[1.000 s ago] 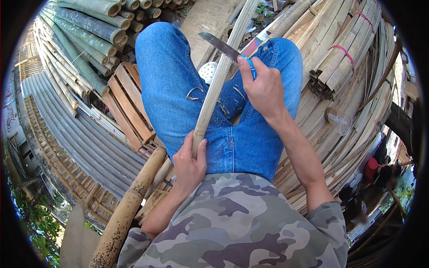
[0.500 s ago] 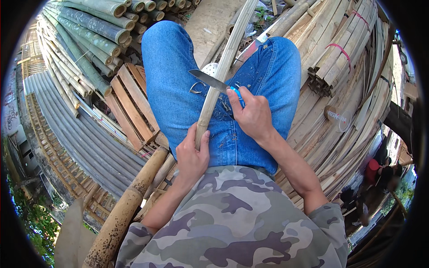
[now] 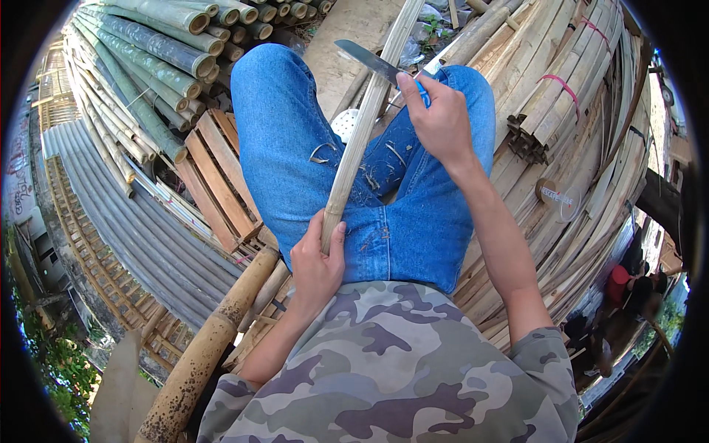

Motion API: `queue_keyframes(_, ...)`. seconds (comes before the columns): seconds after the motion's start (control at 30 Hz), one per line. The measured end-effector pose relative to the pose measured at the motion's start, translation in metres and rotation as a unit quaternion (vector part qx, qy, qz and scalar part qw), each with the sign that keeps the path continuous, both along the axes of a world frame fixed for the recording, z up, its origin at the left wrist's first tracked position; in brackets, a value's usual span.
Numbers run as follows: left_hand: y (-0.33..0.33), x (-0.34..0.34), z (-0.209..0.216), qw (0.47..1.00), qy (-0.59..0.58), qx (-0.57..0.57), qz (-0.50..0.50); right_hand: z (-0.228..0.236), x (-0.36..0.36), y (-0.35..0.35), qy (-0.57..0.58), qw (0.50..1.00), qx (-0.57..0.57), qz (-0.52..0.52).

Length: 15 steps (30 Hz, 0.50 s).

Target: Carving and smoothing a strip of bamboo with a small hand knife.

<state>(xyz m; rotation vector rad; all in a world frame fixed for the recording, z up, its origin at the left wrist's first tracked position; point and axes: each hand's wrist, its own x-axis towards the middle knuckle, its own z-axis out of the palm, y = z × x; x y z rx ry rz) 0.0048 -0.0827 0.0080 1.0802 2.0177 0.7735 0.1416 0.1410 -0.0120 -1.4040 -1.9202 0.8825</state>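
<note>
A long split bamboo strip (image 3: 357,144) slants up and away from my lap, running between my knees past the top of the view. My left hand (image 3: 317,258) is wrapped round its near end, close to my waist. In my right hand (image 3: 441,122) is a knife (image 3: 369,60) with a blue handle, mostly covered by my fingers. Its blade lies across the strip well up its length, tip pointing left. Thin shavings (image 3: 380,166) cling to my jeans between the thighs.
Round green bamboo poles (image 3: 159,48) are stacked at the far left, with a wooden crate (image 3: 221,177) and grey corrugated sheet (image 3: 140,229) nearer. A thick bamboo pole (image 3: 199,354) lies by my left arm. Split bamboo bundles (image 3: 546,111) fill the right side.
My right hand has moved the knife away from me, farther up the strip. My left hand keeps its hold on the near end, almost unmoved.
</note>
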Motion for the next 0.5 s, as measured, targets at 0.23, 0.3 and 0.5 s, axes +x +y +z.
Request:
queue_keyframes(0.23,0.001,-0.002,0.001,1.000,0.008,0.005,-0.009,-0.003,-0.007,-0.009,-0.006,0.999,-0.036,-0.008)
queue_keyframes(0.3,0.004,-0.004,0.001,1.000,0.007,-0.003,-0.016,-0.006,-0.009,-0.015,-0.009,1.000,-0.017,-0.004)
queue_keyframes(0.5,0.005,-0.004,-0.002,1.000,0.014,0.012,-0.015,-0.009,-0.006,-0.031,-0.006,1.000,-0.019,0.012)
